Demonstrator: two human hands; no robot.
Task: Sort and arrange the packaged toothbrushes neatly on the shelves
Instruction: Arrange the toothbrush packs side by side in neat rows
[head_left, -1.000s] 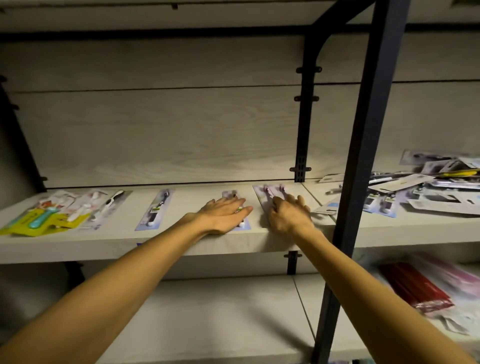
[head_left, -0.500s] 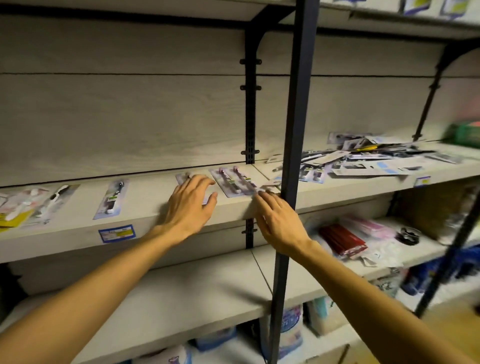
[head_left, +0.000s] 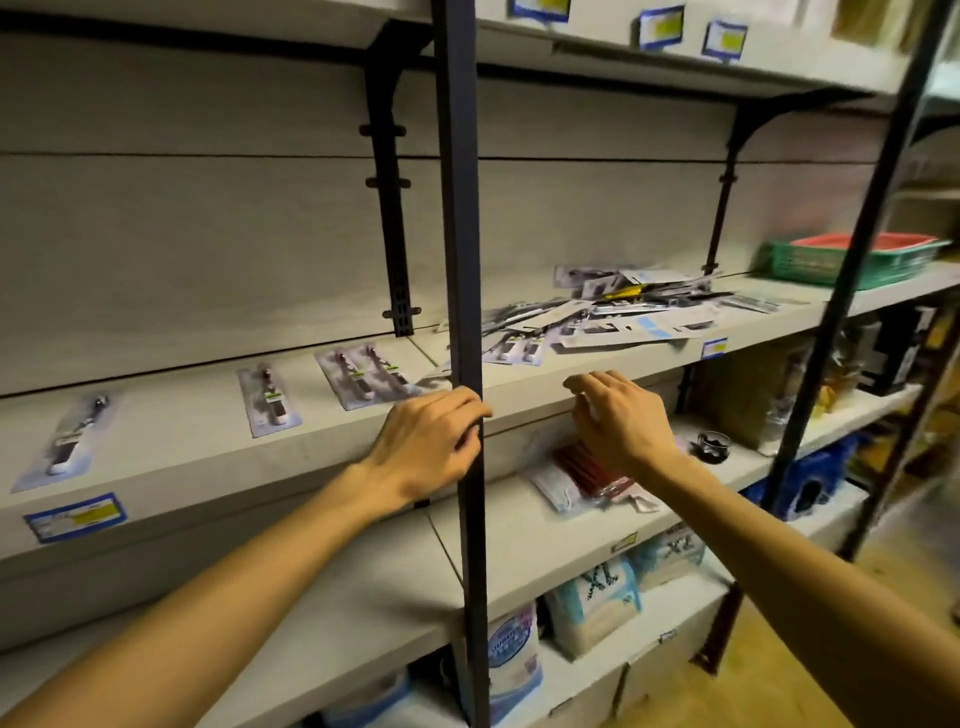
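I count three packs (head_left: 358, 378) laid neatly left of upright post (head_left: 460, 208); jumbled pile (head_left: 613, 317) right of post remains. Left hand (head_left: 426, 447) grips post; right hand (head_left: 621, 415) loosely curled, empty.

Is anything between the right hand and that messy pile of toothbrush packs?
Nothing visible blocks it. The right hand hovers before the shelf edge, with bare shelf between it and the pile of packs. The dark upright post stands left of that path, gripped by the left hand.
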